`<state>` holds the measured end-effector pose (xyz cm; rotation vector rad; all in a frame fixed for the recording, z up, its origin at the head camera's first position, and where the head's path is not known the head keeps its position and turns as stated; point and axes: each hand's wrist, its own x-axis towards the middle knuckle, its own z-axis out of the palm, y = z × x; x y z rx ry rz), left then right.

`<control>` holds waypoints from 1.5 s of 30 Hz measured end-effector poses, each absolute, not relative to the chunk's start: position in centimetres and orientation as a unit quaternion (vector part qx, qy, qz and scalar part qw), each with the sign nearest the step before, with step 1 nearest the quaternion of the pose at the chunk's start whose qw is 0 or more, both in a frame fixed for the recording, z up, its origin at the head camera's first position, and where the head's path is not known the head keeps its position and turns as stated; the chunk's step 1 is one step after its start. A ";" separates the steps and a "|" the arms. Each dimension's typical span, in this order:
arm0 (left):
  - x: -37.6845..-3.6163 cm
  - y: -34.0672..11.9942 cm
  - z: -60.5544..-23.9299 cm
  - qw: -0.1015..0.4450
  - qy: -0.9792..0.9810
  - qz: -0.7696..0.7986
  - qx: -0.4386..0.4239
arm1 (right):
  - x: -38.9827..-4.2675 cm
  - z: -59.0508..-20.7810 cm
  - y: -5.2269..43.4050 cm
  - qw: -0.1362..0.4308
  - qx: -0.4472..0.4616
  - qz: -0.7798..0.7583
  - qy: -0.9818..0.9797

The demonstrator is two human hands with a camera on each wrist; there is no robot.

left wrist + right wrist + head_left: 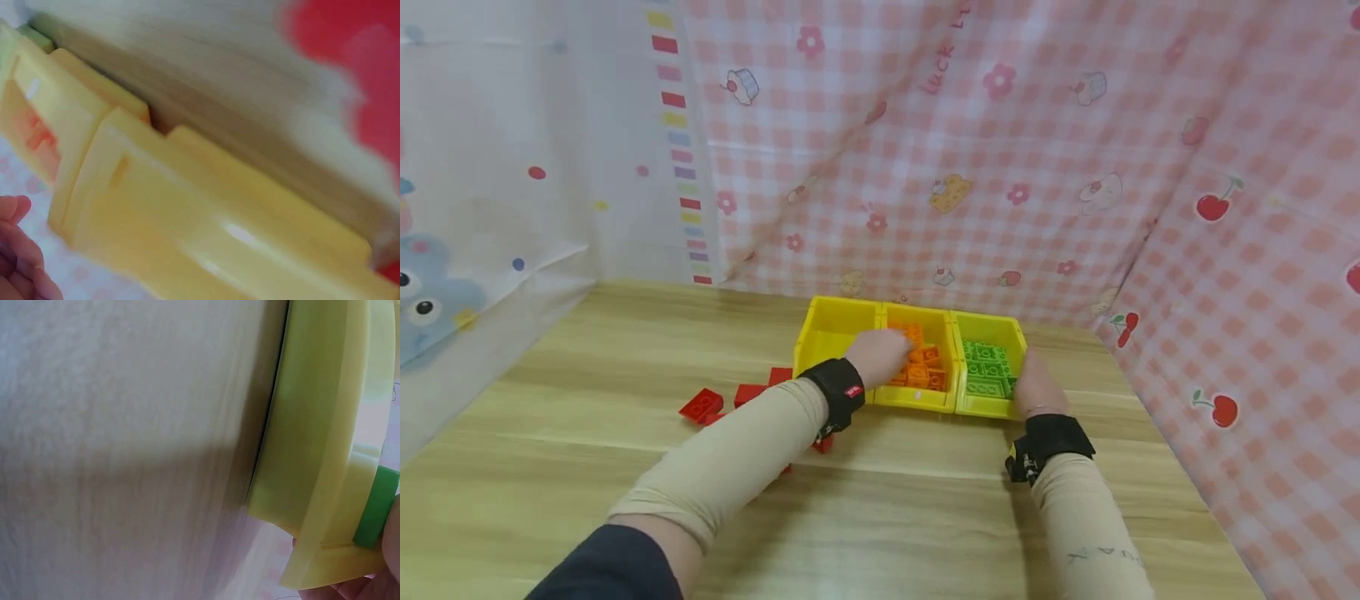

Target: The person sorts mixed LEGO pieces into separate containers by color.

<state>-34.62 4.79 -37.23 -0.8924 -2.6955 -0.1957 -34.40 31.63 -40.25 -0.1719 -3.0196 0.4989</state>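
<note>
Head view, centre: three yellow bins in a row on the wooden table point(925, 517). Left bin point(833, 329) empty, middle bin point(917, 398) with orange bricks point(925, 367), right bin point(1000, 408) with green bricks point(985, 371). Left hand point(880, 357) over the near edge of the middle bin, on the orange bricks; fingers hidden there, so cannot tell whether pinching a brick. Right hand point(1036, 385) against the right bin's near right corner, grip unclear. Red bricks point(730, 400) scattered left of the bins.

Left wrist view, blurred: yellow bin walls close up, fingertips point(15, 250) at lower left, a red blur at upper right.

Right wrist view: bin rim point(325, 425) at right, one green brick point(377, 509) beside a finger at the right edge, unseen from the head.
</note>
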 end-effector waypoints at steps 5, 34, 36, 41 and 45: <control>-31.7 -0.2 -36.0 0.134 -0.922 -0.083 -0.354 | -34.8 -40.6 31.7 0.037 -0.049 0.170 -0.983; -20.6 -12.8 -39.9 0.032 -0.946 -0.055 -0.318 | -34.2 -40.2 31.1 0.030 -0.043 0.154 -0.987; -20.7 -12.6 -39.2 0.029 -0.947 -0.070 -0.313 | -34.2 -40.2 31.1 0.035 -0.044 0.160 -0.986; -22.4 -11.3 -37.0 0.064 -0.939 -0.101 -0.323 | -34.3 -40.3 31.2 0.043 -0.037 0.159 -0.986; -25.6 -9.2 -35.9 0.109 -0.930 -0.098 -0.336 | -34.4 -40.5 31.3 0.041 -0.043 0.153 -0.986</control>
